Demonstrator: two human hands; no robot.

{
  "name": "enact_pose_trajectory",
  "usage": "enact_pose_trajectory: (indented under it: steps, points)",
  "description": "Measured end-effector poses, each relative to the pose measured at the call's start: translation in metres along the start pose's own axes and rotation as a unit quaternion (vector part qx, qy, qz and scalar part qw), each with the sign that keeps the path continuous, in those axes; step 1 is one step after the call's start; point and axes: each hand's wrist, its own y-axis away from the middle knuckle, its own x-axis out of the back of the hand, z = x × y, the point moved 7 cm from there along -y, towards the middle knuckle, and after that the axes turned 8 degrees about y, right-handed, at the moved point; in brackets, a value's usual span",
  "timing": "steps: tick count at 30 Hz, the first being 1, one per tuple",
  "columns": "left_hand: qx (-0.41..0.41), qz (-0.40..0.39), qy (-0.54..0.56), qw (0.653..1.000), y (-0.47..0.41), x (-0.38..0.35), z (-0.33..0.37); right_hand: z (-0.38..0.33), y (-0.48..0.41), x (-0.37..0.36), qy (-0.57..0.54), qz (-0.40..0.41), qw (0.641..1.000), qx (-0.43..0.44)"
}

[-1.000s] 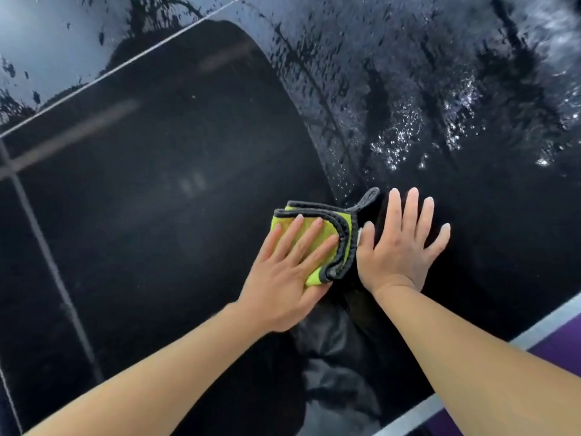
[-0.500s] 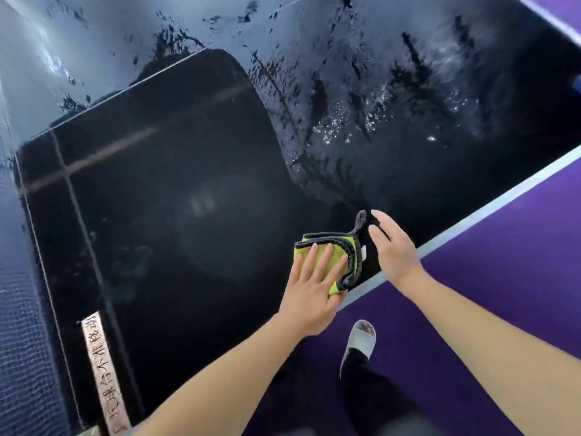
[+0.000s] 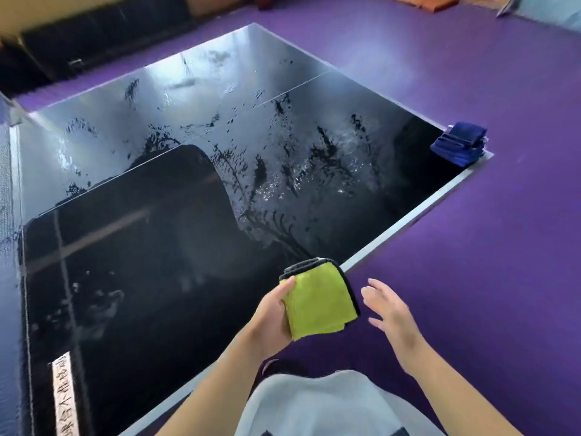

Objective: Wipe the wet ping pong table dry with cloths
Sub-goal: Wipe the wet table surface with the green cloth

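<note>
The black ping pong table (image 3: 141, 262) fills the left and middle of the head view; water streaks and droplets cover its far and right parts, while the near left part looks darker and smooth. My left hand (image 3: 272, 319) grips a folded yellow-green cloth with a grey edge (image 3: 320, 298), lifted off the table at its near edge. My right hand (image 3: 390, 313) hovers just right of the cloth, fingers relaxed, holding nothing. A stack of folded blue cloths (image 3: 459, 143) sits on the table's right corner.
Purple floor (image 3: 471, 278) surrounds the table on the right and far side. The net (image 3: 6, 171) runs along the left edge. A white label with writing (image 3: 64, 394) lies on the table's near left. Dark furniture stands at the back left.
Both hands have left the table surface and pulled back past its near edge. The left hand now holds the cloth in the air, and the view has risen and widened.
</note>
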Motion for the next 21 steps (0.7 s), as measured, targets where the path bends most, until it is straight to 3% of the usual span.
enact_pose_trajectory:
  steps: [7,12,18,21]
  points:
    - [0.042,-0.095,-0.115,0.988,0.013,-0.066,-0.003,-0.045,0.016,-0.001,-0.062,-0.073,0.992,0.087]
    - [0.074,-0.159,-0.176,0.969,0.007,-0.087,0.002,-0.035,0.008,0.003,-0.206,-0.138,0.968,0.046]
    - [0.046,-0.115,-0.221,0.967,-0.017,-0.072,0.03,-0.043,-0.017,-0.011,-0.176,-0.139,0.974,0.029]
    - [-0.005,-0.065,-0.247,0.967,-0.034,-0.058,0.058,-0.063,-0.036,-0.024,-0.132,-0.119,0.984,0.002]
